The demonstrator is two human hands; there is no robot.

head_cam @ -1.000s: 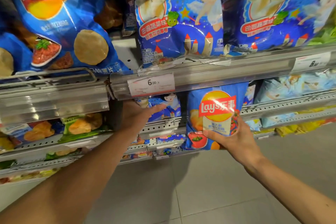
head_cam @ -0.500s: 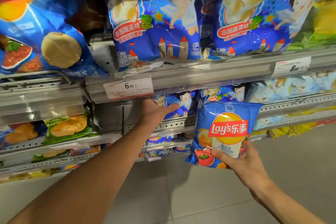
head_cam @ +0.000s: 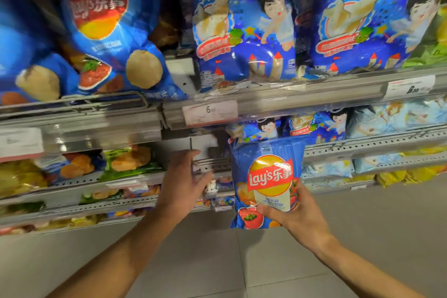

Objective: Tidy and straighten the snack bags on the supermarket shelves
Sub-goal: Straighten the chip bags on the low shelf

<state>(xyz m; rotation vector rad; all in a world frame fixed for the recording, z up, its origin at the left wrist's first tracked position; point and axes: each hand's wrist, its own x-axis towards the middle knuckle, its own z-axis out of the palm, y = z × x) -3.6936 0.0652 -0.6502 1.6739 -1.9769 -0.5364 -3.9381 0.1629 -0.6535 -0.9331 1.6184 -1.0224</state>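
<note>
Blue Lay's bag (head_cam: 267, 181) in right hand (head_cam: 298, 219)

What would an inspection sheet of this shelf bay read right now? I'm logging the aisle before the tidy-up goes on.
Surface: metal shelf rail with a price tag; grey tiled floor below.
Job's things: small Lay's bag held upright off the shelf; large Lay's bag leaning on the upper shelf; two blue angel-print bags upright beside it.
Clutter: mixed small packs on the lower shelves, unevenly laid.
Grippers: right hand grips the small bag's lower part; left hand open, at the lower shelf's front.
Cables: nothing seen.
Surroundings: more shelves of light blue and yellow packs at right.
</note>
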